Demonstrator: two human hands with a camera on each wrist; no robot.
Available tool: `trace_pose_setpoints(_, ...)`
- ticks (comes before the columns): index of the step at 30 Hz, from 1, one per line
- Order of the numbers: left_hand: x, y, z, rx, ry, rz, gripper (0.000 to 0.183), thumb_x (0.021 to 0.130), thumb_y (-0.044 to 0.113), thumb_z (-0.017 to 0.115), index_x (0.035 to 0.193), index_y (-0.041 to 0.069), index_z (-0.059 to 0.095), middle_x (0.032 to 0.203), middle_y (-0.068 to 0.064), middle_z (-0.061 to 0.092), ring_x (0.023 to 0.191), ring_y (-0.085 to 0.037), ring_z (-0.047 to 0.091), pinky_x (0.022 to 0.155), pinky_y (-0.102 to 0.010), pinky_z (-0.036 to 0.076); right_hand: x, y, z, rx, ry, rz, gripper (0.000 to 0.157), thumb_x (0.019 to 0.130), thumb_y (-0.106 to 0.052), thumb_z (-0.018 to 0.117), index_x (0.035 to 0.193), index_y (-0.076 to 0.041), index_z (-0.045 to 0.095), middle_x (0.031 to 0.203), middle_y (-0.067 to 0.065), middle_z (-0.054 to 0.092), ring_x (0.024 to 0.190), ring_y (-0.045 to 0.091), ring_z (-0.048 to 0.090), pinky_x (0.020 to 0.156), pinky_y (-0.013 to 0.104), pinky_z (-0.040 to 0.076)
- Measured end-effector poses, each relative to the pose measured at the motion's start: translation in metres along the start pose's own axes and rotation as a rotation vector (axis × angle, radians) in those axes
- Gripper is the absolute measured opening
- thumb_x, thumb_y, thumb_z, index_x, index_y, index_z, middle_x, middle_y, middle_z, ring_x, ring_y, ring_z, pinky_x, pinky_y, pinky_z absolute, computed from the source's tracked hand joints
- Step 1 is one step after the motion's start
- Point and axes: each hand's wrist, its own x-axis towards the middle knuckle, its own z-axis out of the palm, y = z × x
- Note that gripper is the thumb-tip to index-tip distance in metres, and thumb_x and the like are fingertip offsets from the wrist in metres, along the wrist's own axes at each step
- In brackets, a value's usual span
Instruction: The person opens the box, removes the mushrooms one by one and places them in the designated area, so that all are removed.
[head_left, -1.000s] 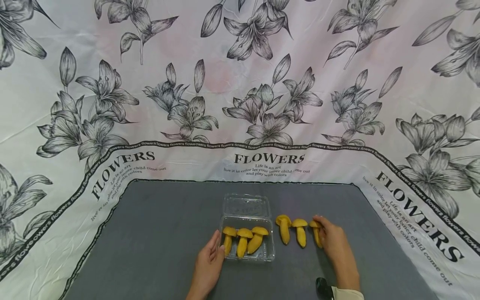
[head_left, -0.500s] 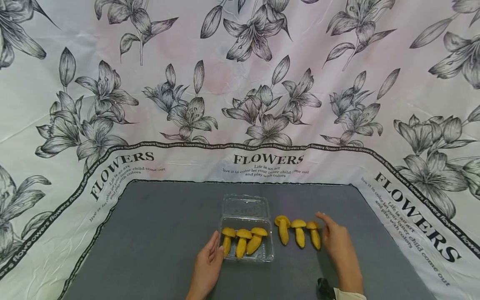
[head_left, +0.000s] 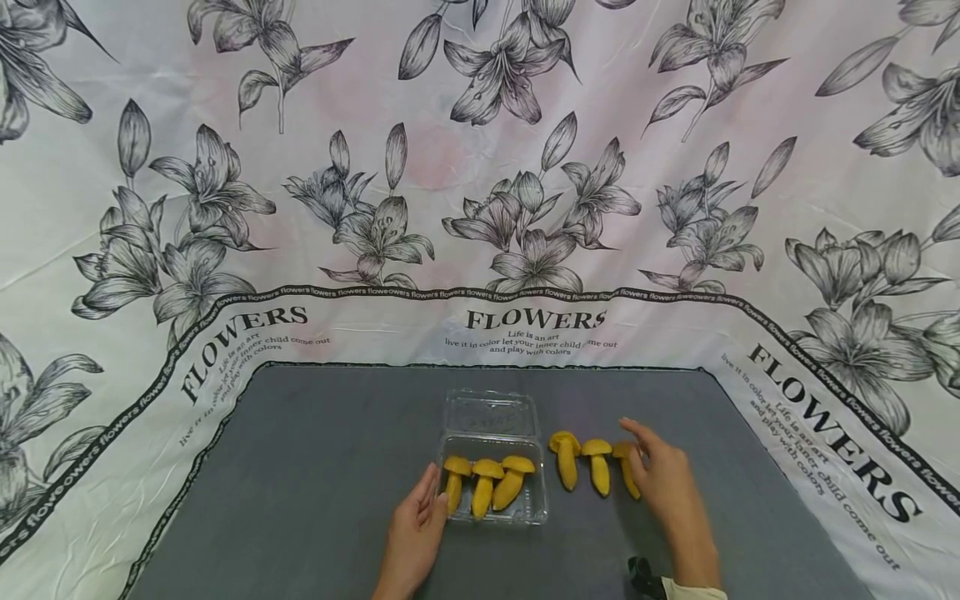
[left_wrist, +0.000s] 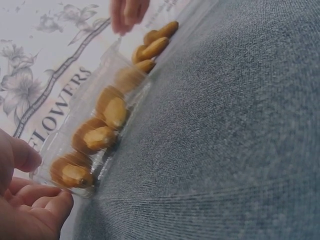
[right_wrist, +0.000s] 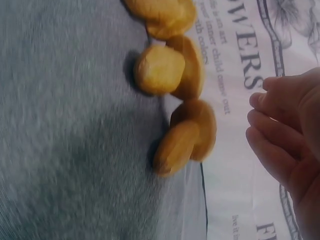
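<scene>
Clear plastic box [head_left: 538, 504] pinched at its side by the left hand [head_left: 414, 523], right hand [head_left: 666, 483] loosely bent near the end of three yellow mushrooms [head_left: 601, 471] on the grey table [head_left: 322, 475], three more mushrooms [head_left: 485, 490] inside the box, flowered cloth [head_left: 442, 208] behind it all.

Grey textured tabletop [head_left: 322, 475], white backdrop [head_left: 438, 250] with line-drawn lilies [head_left: 504, 71], pinkish patches [head_left: 438, 158], "FLOWERS" lettering [head_left: 536, 320]

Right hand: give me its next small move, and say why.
Probably lower the right hand and pinch the rightmost loose mushroom: that hand hovers close by, seemingly holding nothing, while the left hand holds the open clear box, where three other mushrooms leave some bare floor.
</scene>
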Motion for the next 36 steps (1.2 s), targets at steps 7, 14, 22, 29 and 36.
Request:
trace_pose_setpoints(7, -0.001, -0.001, 0.001, -0.017, 0.01, 0.006, 0.056, 0.108, 0.01, 0.062, 0.156, -0.01, 0.042, 0.159, -0.028, 0.044, 0.148, -0.042, 0.043, 0.113, -0.05, 0.047, 0.0, -0.017, 0.006, 0.026, 0.043, -0.146, 0.044, 0.102, -0.004, 0.069, 0.145, -0.012, 0.065, 0.089, 0.017, 0.073, 0.044, 0.002, 0.025, 0.041, 0.024, 0.032)
trace_pose_setpoints(14, -0.001, -0.002, 0.001, -0.013, 0.013, 0.017, 0.055, 0.108, 0.009, 0.061, 0.157, -0.009, 0.042, 0.16, -0.027, 0.044, 0.148, -0.041, 0.044, 0.113, -0.049, 0.048, 0.003, -0.037, 0.012, 0.082, 0.033, -0.272, 0.044, 0.101, -0.006, 0.072, 0.144, -0.013, 0.066, 0.142, 0.013, 0.068, 0.049, 0.005, 0.049, 0.048, 0.028, 0.047)
trace_pose_setpoints(22, 0.0, -0.003, 0.0, -0.011, 0.011, 0.049, 0.055, 0.108, 0.01, 0.061, 0.156, -0.01, 0.042, 0.159, -0.028, 0.045, 0.147, -0.042, 0.045, 0.112, -0.047, 0.049, 0.007, -0.058, 0.023, 0.131, 0.018, -0.442, 0.049, 0.096, 0.0, 0.076, 0.143, -0.007, 0.066, 0.142, 0.017, 0.067, 0.05, 0.002, 0.047, 0.058, 0.029, 0.053)
trace_pose_setpoints(29, -0.002, -0.003, 0.001, -0.026, 0.016, 0.06, 0.054, 0.108, 0.008, 0.062, 0.155, -0.011, 0.043, 0.158, -0.029, 0.045, 0.146, -0.043, 0.045, 0.111, -0.047, 0.05, 0.004, -0.08, 0.038, 0.163, -0.08, -0.488, 0.05, 0.099, -0.01, 0.076, 0.147, -0.011, 0.063, 0.148, 0.014, 0.063, 0.056, 0.01, 0.059, 0.057, 0.025, 0.051)
trace_pose_setpoints(36, -0.001, -0.003, 0.001, -0.008, 0.019, 0.028, 0.055, 0.108, 0.009, 0.061, 0.156, -0.011, 0.042, 0.159, -0.027, 0.044, 0.147, -0.042, 0.044, 0.112, -0.048, 0.048, 0.0, -0.097, 0.054, 0.199, -0.144, -0.544, 0.059, 0.098, -0.011, 0.078, 0.153, -0.013, 0.057, 0.15, 0.015, 0.06, 0.047, 0.018, 0.052, 0.052, 0.025, 0.049)
